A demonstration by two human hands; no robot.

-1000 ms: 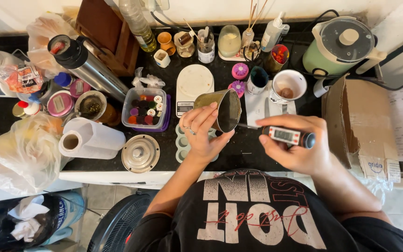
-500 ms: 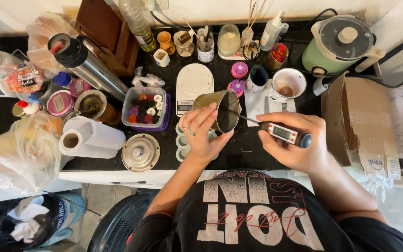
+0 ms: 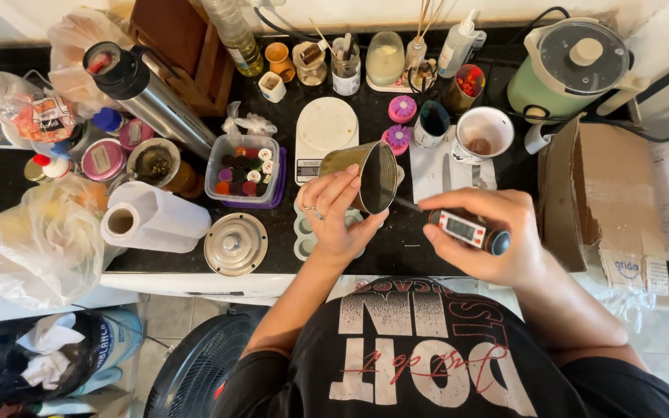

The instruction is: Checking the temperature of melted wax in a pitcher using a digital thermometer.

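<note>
My left hand (image 3: 333, 217) grips a brass-coloured metal cup (image 3: 365, 176), tilted so its open mouth faces right, above the black counter. My right hand (image 3: 483, 246) holds a digital probe thermometer (image 3: 470, 231) with a small screen and a dark round end. Its thin metal probe (image 3: 406, 206) points left into the cup's mouth. A pale green silicone mould (image 3: 303, 232) lies on the counter under my left hand, partly hidden by it.
A white kitchen scale (image 3: 322, 131), a clear box of small coloured pieces (image 3: 243, 169), a paper towel roll (image 3: 152, 220), a round metal lid (image 3: 235, 244), a white mug (image 3: 483, 133), a green rice cooker (image 3: 568, 66) and a cardboard box (image 3: 599, 193) crowd the counter (image 3: 408, 255).
My right hand has shifted slightly, tilting the thermometer and keeping its probe in the cup's mouth. The cup stays tilted in my left hand. The view has moved down a little.
</note>
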